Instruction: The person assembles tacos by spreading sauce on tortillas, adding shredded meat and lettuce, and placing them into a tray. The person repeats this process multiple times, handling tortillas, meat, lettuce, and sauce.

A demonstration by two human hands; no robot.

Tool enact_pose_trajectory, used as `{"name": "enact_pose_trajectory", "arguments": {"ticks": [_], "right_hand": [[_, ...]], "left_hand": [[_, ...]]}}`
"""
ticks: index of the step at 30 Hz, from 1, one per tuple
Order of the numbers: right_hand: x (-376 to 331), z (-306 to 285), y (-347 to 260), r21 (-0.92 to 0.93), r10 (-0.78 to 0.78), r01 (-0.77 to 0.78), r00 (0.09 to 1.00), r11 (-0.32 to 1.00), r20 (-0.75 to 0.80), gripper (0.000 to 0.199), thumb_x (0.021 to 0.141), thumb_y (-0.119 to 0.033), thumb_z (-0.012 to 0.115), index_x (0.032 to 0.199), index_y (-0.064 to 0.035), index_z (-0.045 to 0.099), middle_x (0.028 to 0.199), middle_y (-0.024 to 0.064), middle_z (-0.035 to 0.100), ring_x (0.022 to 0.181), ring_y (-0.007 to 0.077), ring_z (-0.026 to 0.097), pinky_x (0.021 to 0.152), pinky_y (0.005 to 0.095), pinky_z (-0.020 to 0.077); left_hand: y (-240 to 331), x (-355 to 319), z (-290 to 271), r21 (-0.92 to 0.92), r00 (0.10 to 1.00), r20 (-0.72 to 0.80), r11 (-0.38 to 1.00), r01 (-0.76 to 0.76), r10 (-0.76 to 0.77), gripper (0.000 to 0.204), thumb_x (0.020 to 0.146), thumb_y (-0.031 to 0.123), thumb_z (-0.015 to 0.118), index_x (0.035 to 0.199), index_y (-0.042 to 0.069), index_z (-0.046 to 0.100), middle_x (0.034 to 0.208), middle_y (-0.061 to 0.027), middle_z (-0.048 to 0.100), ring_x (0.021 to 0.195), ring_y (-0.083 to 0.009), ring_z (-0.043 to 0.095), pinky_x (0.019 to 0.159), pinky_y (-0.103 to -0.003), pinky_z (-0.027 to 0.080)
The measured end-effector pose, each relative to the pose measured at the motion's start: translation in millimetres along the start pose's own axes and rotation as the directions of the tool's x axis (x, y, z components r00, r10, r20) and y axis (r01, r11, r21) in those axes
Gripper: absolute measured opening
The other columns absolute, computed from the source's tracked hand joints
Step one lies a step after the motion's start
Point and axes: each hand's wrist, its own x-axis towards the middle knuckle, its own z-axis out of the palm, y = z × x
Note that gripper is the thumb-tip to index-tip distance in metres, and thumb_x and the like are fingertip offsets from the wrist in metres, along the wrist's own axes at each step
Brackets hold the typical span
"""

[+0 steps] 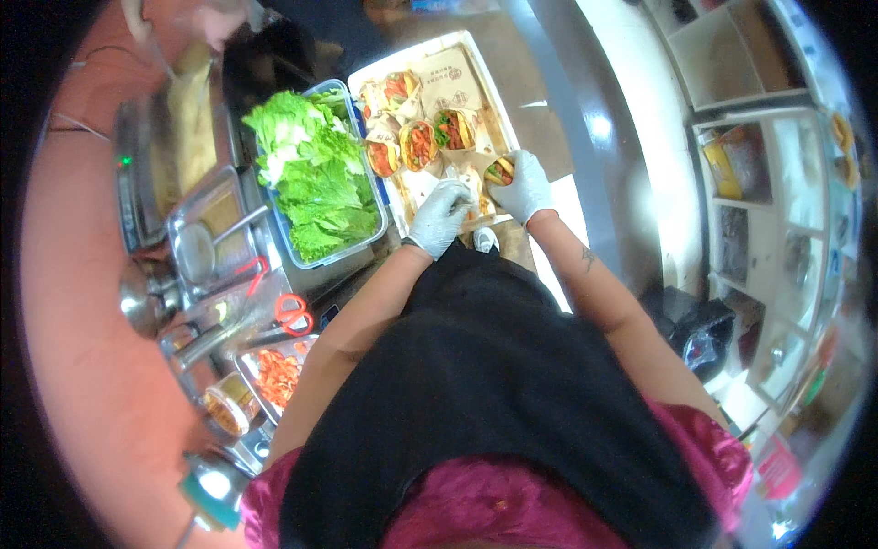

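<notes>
In thin, pale plastic gloves, both my hands work at the near end of a white tray (pixel 495 90). My right hand (pixel 526 188) is closed around a filled sandwich (pixel 500 171) with green and red filling at its opening. Beside it, my left hand (pixel 441 218) has its fingers drawn together over crumpled paper; what they pinch is hidden. Several filled sandwiches in paper sleeves stand in the tray, among them one with lettuce (pixel 455 130) and one with reddish filling (pixel 419 145). Printed brown paper sleeves (pixel 450 78) lie at the tray's far end.
Left of the tray is a clear plastic tub (pixel 352 249) heaped with lettuce leaves (pixel 315 174). Farther left are a ladle (pixel 195 252), red-handled scissors (pixel 294 314) and a metal pan of chopped orange-red food (pixel 277 375). White shelves (pixel 768 215) stand on the right. Another person's hand (pixel 137 26) shows at upper left.
</notes>
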Motion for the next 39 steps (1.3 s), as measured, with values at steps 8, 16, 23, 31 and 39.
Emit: {"name": "enact_pose_trajectory", "arguments": {"ticks": [8, 16, 23, 31, 39], "right_hand": [[57.6, -49.1, -27.7, -0.076, 0.154, -0.134, 0.899, 0.988, 0.410, 0.050, 0.072, -0.033, 0.080, 0.106, -0.0001, 0.063, 0.107, 0.0259, 0.069, 0.103, 0.0361, 0.068, 0.089, 0.0374, 0.0532], [67.2, 15.4, 48.8, 0.297, 0.273, -0.265, 0.962, 0.917, 0.015, 0.051, 0.072, -0.032, 0.080, 0.105, 0.0017, 0.060, 0.104, 0.0221, 0.069, 0.098, 0.0332, 0.069, 0.085, 0.0384, 0.0529], [65.8, 35.4, 6.7, 0.119, 0.299, -0.279, 0.930, 0.953, -0.213, 0.055, 0.072, -0.032, 0.081, 0.113, -0.0025, 0.059, 0.114, 0.0211, 0.061, 0.107, 0.0383, 0.061, 0.091, 0.0444, 0.0500], [79.9, 52.9, 0.3, 0.057, 0.319, -0.316, 0.907, 0.947, -0.276, 0.059, 0.072, -0.030, 0.082, 0.117, -0.0006, 0.057, 0.114, 0.0220, 0.057, 0.108, 0.0377, 0.059, 0.094, 0.0440, 0.0488], [84.3, 66.9, 45.3, 0.704, 0.485, -0.299, 0.872, 0.644, -0.073, 0.052, 0.078, -0.017, 0.078, 0.119, 0.0033, 0.053, 0.113, 0.0155, 0.062, 0.099, 0.0235, 0.064, 0.088, 0.0356, 0.0526]], "left_hand": [[6.2, -47.7, -64.9, -0.078, 0.966, -0.158, 0.978, 0.195, -0.205, 0.031, 0.092, 0.005, 0.066, 0.122, 0.004, 0.059, 0.113, -0.0106, 0.061, 0.094, -0.0172, 0.064, 0.086, -0.030, 0.052], [-10.7, -25.5, -56.3, -0.458, 0.890, 0.089, 0.775, 0.435, -0.446, 0.047, 0.096, 0.003, 0.056, 0.142, 0.004, 0.043, 0.123, -0.0147, 0.058, 0.092, -0.0187, 0.066, 0.079, -0.031, 0.056], [-7.0, 67.9, 16.1, -0.485, 0.812, 0.110, 0.683, 0.547, -0.573, 0.087, 0.093, 0.002, 0.059, 0.159, 0.013, 0.003, 0.129, -0.0203, 0.053, 0.094, -0.0230, 0.066, 0.080, -0.034, 0.058], [-43.6, 92.3, 53.1, -0.265, 0.846, -0.268, 0.880, 0.394, -0.460, 0.042, 0.090, 0.002, 0.061, 0.128, 0.007, 0.045, 0.103, -0.0145, 0.064, 0.092, -0.0280, 0.065, 0.083, -0.040, 0.052], [-9.4, 113.2, 60.2, 0.080, 0.939, -0.321, 0.991, -0.105, 0.125, 0.025, 0.085, -0.004, 0.059, 0.109, 0.004, 0.058, 0.102, -0.0189, 0.061, 0.097, -0.0380, 0.061, 0.086, -0.042, 0.050]]}}
